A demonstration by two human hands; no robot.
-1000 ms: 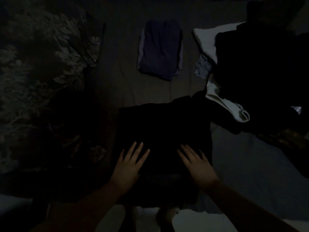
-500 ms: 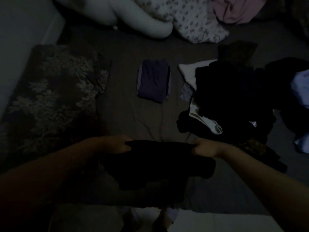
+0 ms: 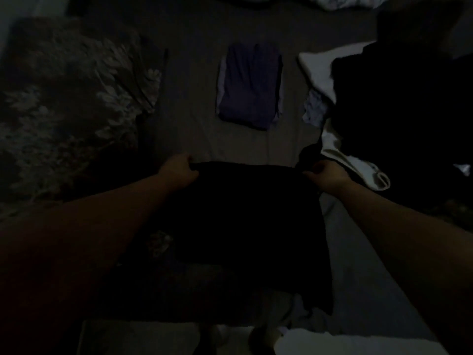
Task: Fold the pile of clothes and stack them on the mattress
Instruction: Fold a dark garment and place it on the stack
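Light was very low. The left hand (image 3: 179, 170) and the right hand (image 3: 326, 175) each pinched a far corner of a black garment (image 3: 245, 213), fingers curled round the cloth; it hung toward the person, above the near part of the mattress (image 3: 189, 103). Fold judged part done, garment not yet stacked.

Done so far: one folded purple garment (image 3: 249, 85) lay flat on the mattress, well apart from the hands.

Left: a dark pile of clothes (image 3: 399, 106) to the right, with white pieces (image 3: 358, 165) showing at its near edge. Judged early in the task.

Containers: none seen. A flowered pillow (image 3: 71, 98) lay left.
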